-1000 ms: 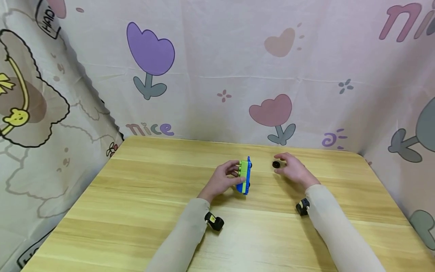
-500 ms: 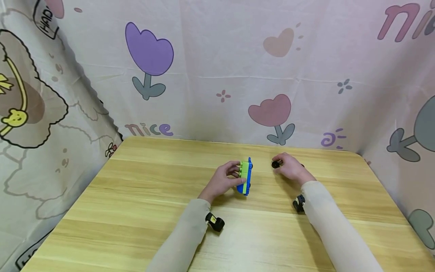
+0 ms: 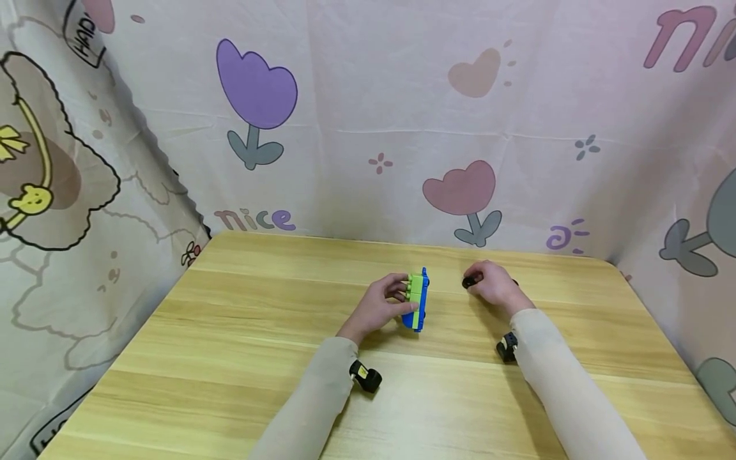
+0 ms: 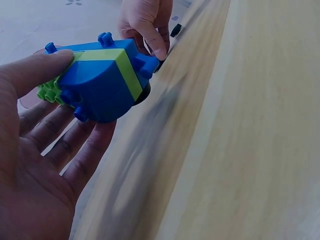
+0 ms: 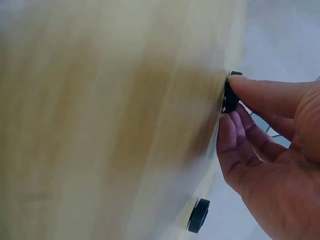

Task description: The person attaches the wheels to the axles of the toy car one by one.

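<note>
Right grip (spread earlier), now pinching black wheel; left grip, still holding blue-green toy

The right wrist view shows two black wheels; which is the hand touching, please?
It is the upper wheel, between the thumb and fingers of the right hand; the lower wheel lies apart from it.

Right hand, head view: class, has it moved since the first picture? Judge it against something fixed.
Yes. Against the pink tulip, the right hand has shifted slightly left in the picture, and it now pinches a wheel.
</note>
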{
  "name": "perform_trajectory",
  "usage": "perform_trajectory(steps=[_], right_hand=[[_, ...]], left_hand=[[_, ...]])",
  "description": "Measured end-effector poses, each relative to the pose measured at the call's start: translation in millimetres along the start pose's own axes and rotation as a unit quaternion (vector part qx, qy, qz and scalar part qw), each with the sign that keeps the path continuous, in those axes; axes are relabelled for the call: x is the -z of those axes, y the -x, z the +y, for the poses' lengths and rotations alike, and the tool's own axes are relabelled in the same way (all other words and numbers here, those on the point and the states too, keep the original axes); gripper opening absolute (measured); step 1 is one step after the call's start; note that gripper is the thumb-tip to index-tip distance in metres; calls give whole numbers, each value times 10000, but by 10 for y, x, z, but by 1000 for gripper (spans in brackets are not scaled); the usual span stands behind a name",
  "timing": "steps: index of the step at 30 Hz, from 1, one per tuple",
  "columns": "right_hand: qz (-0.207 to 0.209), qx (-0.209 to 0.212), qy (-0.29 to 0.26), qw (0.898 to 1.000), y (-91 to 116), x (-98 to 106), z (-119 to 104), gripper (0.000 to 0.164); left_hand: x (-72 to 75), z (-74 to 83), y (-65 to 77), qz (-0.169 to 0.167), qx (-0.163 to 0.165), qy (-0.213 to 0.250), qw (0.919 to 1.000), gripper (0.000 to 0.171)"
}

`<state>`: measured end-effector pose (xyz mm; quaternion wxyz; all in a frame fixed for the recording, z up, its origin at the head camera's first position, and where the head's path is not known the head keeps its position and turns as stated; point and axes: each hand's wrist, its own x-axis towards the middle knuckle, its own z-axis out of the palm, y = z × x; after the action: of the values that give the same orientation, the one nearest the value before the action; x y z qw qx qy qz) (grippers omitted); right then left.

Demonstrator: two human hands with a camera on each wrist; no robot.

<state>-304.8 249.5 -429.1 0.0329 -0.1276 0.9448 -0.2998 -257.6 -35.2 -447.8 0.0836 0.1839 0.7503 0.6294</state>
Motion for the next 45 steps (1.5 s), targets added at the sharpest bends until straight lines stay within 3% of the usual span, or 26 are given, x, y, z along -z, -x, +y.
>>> perform_trajectory(steps=[6,20,45], right_hand=[[-47,-77,-14,10000,31,-5,-25,26],[527,504,-161,9972,132,-14,-169,28],[915,850,-346,9916,340,37,-463,26]], left_hand=[[-17,41,21,-13,68,8,10000,58],[-8,-23,-9,7,25,-44,10000,57],[47,-21,-31,80,31,-14,10000,60]])
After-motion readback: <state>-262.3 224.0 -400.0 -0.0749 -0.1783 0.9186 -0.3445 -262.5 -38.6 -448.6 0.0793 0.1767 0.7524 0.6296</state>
